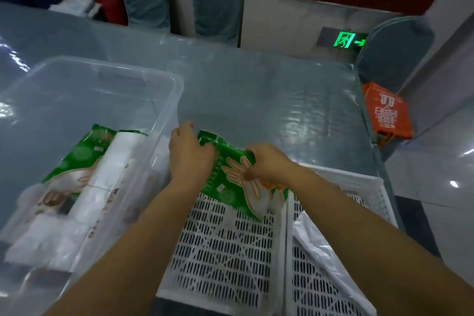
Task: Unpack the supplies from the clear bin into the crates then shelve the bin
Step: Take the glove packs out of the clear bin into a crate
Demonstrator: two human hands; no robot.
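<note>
Left hand (189, 155) and right hand (266, 161), set apart, each grip one end of a green glove packet (230, 182) held over the far end of the middle white crate (223, 251), whose slotted floor is bare. Left of this crate, the clear bin (164, 100) holds a second green packet (79, 159) and white paper rolls (102, 187). To the crate's right, another white crate (369, 187) contains a white plastic bag (315, 246).

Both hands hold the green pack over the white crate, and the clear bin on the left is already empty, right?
Not empty. The head view shows the clear bin holding another green pack and white rolls. Both hands, left and right, do hold the green pack over the white crate.
</note>
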